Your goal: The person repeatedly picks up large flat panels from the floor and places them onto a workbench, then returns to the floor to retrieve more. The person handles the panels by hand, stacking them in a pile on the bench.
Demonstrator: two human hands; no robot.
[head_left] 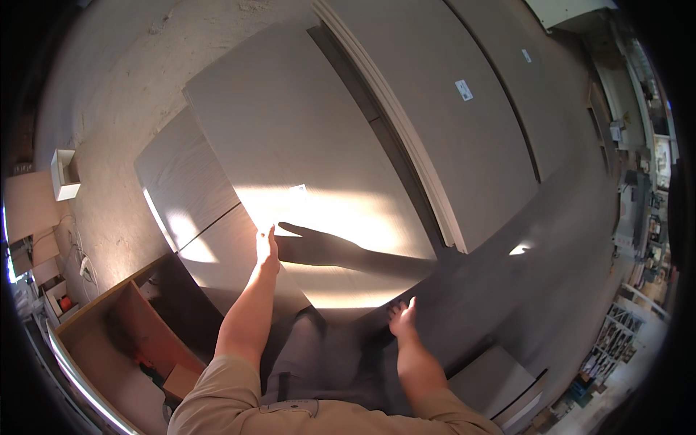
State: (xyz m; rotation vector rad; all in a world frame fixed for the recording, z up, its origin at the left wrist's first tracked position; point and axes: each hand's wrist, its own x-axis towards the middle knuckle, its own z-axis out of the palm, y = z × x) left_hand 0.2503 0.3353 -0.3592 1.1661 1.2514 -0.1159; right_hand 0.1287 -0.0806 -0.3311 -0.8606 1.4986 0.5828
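Observation:
A large wood-grain panel [290, 109] lies flat in front of me, with a bright sunlit patch and a small white label [298, 190] on its nearer part. My left hand [267, 248] is at the panel's left edge, fingers stretched out; whether it touches the edge I cannot tell. Its arm and hand throw a dark shadow across the lit patch. Closer to my body, just off the panel's near right corner, my right hand [402, 317] is held with its fingers spread and nothing in it.
More panels stand stacked to the right, one bearing a white label [464, 90]. Smaller boards [188, 170] lie under the left side. An open brown cabinet [138, 319] sits at lower left, a small white box [65, 174] beyond it. Another board [493, 380] is at lower right.

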